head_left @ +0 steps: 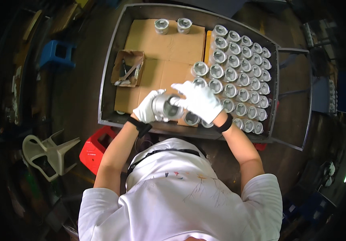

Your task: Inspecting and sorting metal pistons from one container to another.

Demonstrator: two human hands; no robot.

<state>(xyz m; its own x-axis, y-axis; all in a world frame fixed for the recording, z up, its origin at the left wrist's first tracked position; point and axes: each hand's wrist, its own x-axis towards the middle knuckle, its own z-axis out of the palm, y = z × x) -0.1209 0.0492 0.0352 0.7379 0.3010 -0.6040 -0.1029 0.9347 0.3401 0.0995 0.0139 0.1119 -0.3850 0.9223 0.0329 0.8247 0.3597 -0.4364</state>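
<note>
Dim workshop floor all around, with a blue plastic stool (56, 55) and a beige plastic chair (40, 146) off to the left, plus a red stool (89, 150) right by the metal-rimmed worktable (107, 84). Flattened cardboard (173, 48) lines the left part of the table, and a small open box (140, 72) with a few tools in it sits there too. The silver piston-like cylinder (160, 106) is up over the near edge: the left hand (145, 108), white glove on, is wrapped around its side. The gloved right hand (201, 100) has its fingers spread, one at the cylinder's mouth, another stretched out above it. Rows of similar cylinders (243, 78) fill the right side, two more standing at the far end of the cardboard
</note>
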